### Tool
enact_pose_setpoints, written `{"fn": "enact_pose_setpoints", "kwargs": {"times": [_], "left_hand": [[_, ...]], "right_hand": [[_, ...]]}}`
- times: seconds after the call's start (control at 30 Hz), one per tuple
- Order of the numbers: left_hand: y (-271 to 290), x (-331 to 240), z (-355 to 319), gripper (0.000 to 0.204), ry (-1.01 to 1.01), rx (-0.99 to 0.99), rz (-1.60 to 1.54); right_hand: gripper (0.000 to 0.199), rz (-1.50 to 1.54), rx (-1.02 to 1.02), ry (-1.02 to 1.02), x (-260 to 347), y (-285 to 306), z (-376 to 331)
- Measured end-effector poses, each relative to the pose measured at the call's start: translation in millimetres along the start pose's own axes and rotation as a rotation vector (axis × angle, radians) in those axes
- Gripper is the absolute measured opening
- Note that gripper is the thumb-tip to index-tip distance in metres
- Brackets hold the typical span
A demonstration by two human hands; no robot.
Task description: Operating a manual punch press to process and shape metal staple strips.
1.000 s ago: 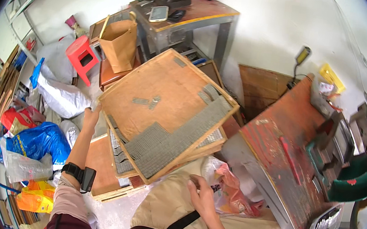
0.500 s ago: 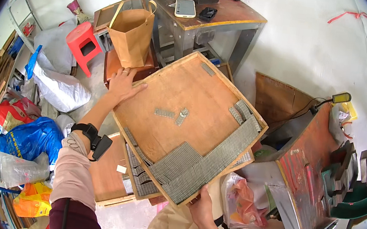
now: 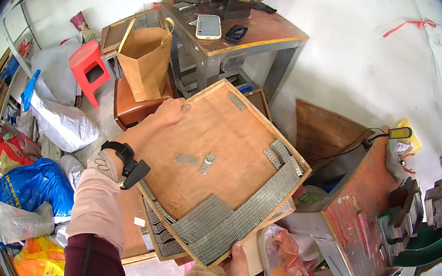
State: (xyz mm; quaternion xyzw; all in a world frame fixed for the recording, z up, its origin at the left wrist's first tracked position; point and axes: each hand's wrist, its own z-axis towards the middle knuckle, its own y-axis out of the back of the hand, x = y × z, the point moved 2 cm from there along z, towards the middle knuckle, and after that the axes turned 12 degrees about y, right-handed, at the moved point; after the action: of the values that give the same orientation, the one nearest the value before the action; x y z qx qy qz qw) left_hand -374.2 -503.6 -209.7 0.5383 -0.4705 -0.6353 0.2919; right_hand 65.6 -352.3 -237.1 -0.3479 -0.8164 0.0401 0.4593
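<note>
A shallow wooden tray (image 3: pixel 166 181) is held at a slant in front of me. My left hand (image 3: pixel 172 111) grips its upper left rim, fingers partly hidden behind the edge. At the near corner my right hand (image 3: pixel 237 264) is closed on the rim, thumb on top. Small grey ribbed metal strips (image 3: pixel 255 197) lie packed in rows along the tray's right and near sides. Two short strips (image 3: pixel 186 160) lie loose mid-tray, and another one (image 3: pixel 237 102) sits in the far corner. Under this tray is a second tray (image 3: pixel 166 244) with similar strips.
A metal-legged table (image 3: pixel 267 30) with a phone (image 3: pixel 208 27) stands ahead. A brown paper bag (image 3: pixel 144 65) and a red stool (image 3: pixel 88 69) are at the left, above several plastic bags (image 3: pixel 38 187). On the right are a reddish cabinet (image 3: pixel 360 221) and a green machine (image 3: pixel 423 245).
The tray has shifted slightly toward me and the view has moved. My left hand has slid along the rim, from fingers spread to gripping the edge. My right hand keeps its hold.
</note>
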Motion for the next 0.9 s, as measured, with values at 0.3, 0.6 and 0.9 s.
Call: {"fn": "enact_pose_setpoints", "kwargs": {"times": [0.3, 0.6, 0.9], "left_hand": [[34.9, 4.0, -1.4, 0.057, 0.501, 0.326, -0.456], [50.1, 84.6, -130.6, 0.044, 0.538, 0.203, -1.025], [99.5, 223.0, -331.4, 0.042, 0.809, -0.068, -1.309]], "right_hand": [[0.056, 0.125, -0.163, 0.078, -10.8, 0.2, -5.2], [0.053, 0.034, -0.168, 0.183, -9.4, 6.0, -23.0], [0.048, -0.221, 0.217, 0.036, -34.1, -41.5, -64.4]]}}
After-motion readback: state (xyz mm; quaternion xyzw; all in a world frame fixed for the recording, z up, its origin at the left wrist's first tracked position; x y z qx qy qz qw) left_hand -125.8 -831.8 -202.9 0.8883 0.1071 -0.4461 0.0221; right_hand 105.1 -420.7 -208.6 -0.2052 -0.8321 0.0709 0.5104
